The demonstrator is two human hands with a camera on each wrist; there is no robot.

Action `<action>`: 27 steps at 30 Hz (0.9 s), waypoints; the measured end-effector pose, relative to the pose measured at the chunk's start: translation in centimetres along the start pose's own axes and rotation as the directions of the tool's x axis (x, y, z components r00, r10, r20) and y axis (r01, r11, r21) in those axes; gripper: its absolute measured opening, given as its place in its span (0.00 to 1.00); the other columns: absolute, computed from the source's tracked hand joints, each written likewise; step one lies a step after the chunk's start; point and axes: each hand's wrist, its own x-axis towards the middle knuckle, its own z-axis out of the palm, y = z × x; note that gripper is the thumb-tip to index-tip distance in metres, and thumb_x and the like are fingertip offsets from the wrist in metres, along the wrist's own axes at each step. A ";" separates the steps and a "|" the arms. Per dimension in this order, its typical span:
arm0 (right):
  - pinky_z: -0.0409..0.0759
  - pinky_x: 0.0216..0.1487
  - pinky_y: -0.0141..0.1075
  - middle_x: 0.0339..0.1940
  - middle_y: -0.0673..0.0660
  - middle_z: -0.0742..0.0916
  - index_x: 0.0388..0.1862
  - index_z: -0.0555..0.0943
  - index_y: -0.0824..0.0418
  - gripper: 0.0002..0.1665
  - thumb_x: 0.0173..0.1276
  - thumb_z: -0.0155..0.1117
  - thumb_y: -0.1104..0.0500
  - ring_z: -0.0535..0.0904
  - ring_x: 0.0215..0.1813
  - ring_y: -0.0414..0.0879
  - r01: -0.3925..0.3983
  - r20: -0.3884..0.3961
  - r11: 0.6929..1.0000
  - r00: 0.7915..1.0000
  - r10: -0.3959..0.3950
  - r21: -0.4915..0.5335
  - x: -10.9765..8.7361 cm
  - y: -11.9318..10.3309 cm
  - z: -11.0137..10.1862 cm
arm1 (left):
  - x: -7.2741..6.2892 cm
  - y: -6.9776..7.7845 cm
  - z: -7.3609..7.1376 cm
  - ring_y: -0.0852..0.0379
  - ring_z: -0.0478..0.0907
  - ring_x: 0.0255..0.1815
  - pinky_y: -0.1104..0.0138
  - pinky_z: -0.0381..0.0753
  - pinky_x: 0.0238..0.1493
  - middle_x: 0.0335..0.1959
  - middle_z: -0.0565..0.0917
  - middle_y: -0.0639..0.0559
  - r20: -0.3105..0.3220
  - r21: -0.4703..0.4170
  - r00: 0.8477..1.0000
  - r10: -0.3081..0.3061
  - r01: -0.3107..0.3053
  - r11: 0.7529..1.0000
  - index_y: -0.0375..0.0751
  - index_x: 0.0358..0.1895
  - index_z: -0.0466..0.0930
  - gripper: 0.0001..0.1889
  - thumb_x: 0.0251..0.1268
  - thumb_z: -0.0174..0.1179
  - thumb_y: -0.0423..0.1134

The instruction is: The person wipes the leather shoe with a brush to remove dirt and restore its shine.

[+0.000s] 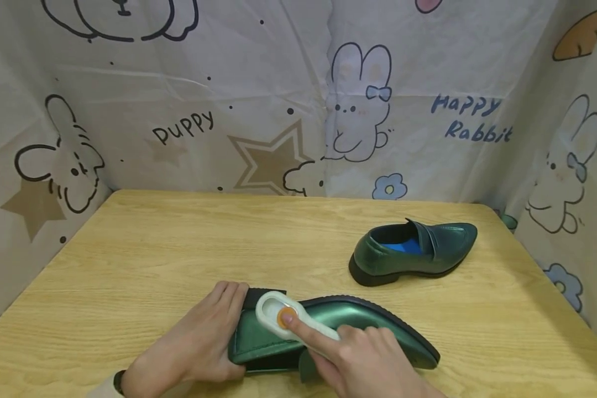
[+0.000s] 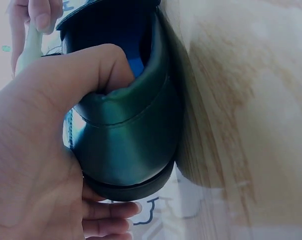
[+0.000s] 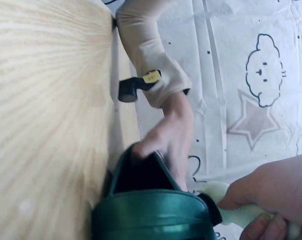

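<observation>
A green leather loafer (image 1: 350, 312) lies on its side near the front of the table, toe to the right, its black sole facing away. My left hand (image 1: 206, 331) grips its heel end, with the thumb (image 2: 98, 65) hooked into the opening and the other fingers round the heel. In my right hand (image 1: 363, 354) is a pale green brush-like tool (image 1: 318, 326) with a long handle. My index finger rests on the orange button (image 1: 286, 318) on its rounded head. The head is over the loafer's side near the heel; its underside is hidden.
A matching green loafer (image 1: 413, 251) with a blue insole stands upright at the back right of the wooden table (image 1: 204, 237). A white cloth (image 1: 278, 99) printed with cartoon animals hangs round the back and sides.
</observation>
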 end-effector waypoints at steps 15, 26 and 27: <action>0.48 0.13 0.25 0.13 0.41 0.58 0.75 0.58 0.32 0.41 0.66 0.63 0.50 0.48 0.13 0.33 -0.012 -0.002 0.999 1.000 0.012 -0.043 -0.4 0.1 -0.1 | 0.0 0.1 0.2 0.45 0.66 0.54 0.56 0.70 0.58 0.51 0.71 0.40 -0.013 0.029 1.000 0.018 -0.018 0.999 0.24 0.62 0.62 0.59 0.23 0.71 0.63; 0.43 0.13 0.23 0.13 0.41 0.58 0.75 0.57 0.32 0.36 0.70 0.56 0.40 0.46 0.14 0.32 0.063 0.041 0.997 0.997 -0.061 -0.051 -0.9 -0.4 0.9 | -0.1 0.0 0.4 0.46 0.67 0.53 0.56 0.70 0.59 0.52 0.71 0.39 -0.014 0.040 1.000 0.026 -0.026 0.999 0.24 0.62 0.62 0.60 0.23 0.71 0.63; 0.42 0.13 0.22 0.13 0.41 0.57 0.75 0.57 0.32 0.37 0.69 0.55 0.38 0.45 0.14 0.31 0.080 0.022 0.995 0.997 -0.079 -0.066 -1.0 -0.7 1.0 | -0.1 0.0 0.5 0.46 0.67 0.53 0.56 0.70 0.59 0.51 0.71 0.40 -0.022 0.042 0.999 0.032 -0.031 0.999 0.24 0.62 0.62 0.60 0.22 0.71 0.62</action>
